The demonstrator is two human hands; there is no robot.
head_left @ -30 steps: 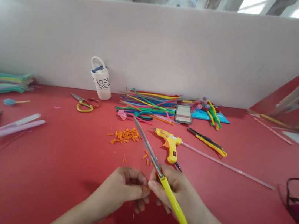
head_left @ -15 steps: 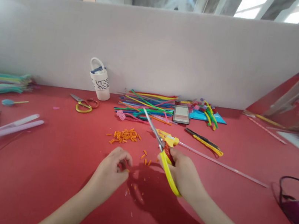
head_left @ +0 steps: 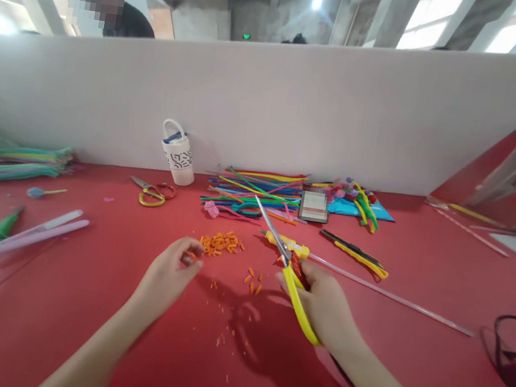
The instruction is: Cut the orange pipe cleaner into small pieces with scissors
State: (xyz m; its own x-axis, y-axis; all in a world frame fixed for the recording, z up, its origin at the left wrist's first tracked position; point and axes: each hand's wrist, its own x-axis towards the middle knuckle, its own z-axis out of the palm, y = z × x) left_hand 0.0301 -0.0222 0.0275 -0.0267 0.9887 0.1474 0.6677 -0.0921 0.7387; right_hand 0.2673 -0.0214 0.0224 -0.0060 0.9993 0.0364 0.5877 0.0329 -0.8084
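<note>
My right hand is closed round the yellow and red handles of a pair of scissors. Their blades point up and away to the left, above the table. Left of them, my left hand is beside a pile of short orange pieces. Its thumb and index finger are apart with nothing visible between them; the other fingers are curled and partly hidden. A few more orange pieces lie between the hands, and tiny orange scraps are scattered nearer me.
Behind the pile lie colourful pipe cleaners. A yellow glue gun with a long clear stick is partly behind the scissors. A white tumbler, another pair of scissors and a yellow-black cutter lie around. A white partition stands behind.
My left hand has moved left and away toward the orange pile, and its thumb and finger have parted. The right hand still holds the scissors. The camera view has shifted slightly.
</note>
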